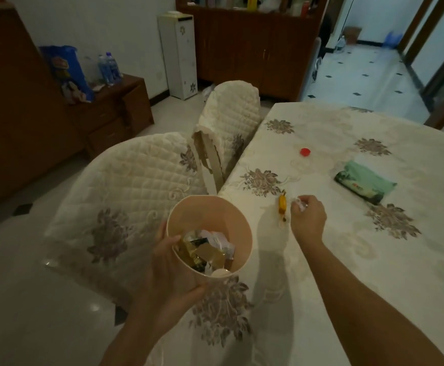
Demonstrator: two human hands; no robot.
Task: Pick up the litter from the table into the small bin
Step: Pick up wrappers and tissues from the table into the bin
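Head view, left hand (174, 268) gripping bin (210, 220), right hand (309, 216) pinching scrap (299, 203)

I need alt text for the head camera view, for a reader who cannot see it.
The right hand pinches a small white scrap above the table, beside a yellow wrapper. The left hand holds a small bin with litter inside, at the table edge.

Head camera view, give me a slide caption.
Left hand holds small bin; right hand pinches white scrap.

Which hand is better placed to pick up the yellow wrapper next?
Probably the right hand: it is beside the yellow wrapper, though already pinching white litter. The left hand holds the small bin.
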